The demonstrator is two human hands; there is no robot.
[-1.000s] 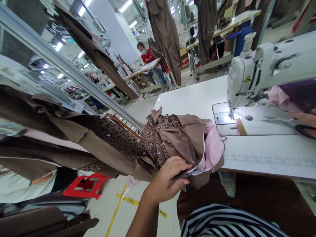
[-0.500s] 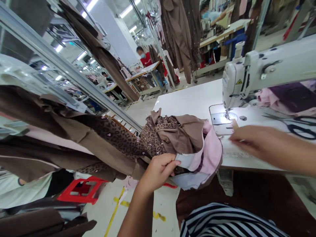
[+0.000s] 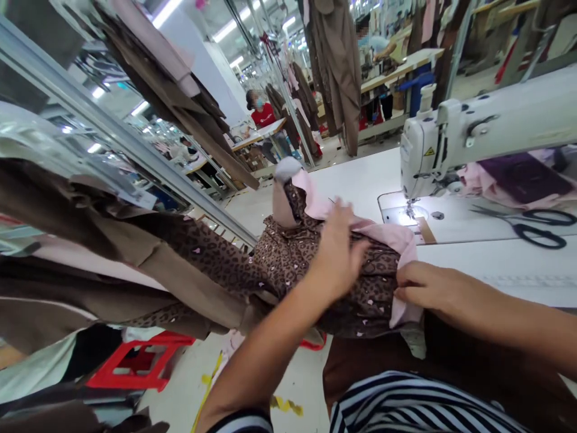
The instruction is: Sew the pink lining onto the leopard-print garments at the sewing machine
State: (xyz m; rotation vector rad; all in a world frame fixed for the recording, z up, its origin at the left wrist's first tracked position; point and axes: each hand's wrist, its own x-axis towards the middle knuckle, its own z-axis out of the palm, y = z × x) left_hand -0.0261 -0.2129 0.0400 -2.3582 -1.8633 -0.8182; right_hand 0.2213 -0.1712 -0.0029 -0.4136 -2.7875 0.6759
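Note:
A leopard-print garment [image 3: 288, 252] with a pink edging strip [image 3: 392, 236] lies across the front left of the sewing machine table. One end, pink and grey, stands up in a loose fold. Over the print is my left hand [image 3: 336, 255], slightly blurred, its fingers stretched toward the pink strip and its thumb apart. My right hand [image 3: 419, 285] pinches the strip's near right end between thumb and fingers. The sewing machine [image 3: 426, 150] stands just beyond, with its lit needle area right of the cloth.
Black-handled scissors [image 3: 536, 228] lie on the table [image 3: 369, 174] at right, near a pink and purple cloth pile [image 3: 523, 177]. Brown garments [image 3: 180, 258] hang at left beside a metal rail [image 3: 135, 129]. A red stool [image 3: 135, 364] stands below. Other people sit at machines farther back.
The garment has been turned and spread, so more leopard print faces up. My left hand has moved up and right off the grey edge; my right hand has come back from the needle area to the pink strip.

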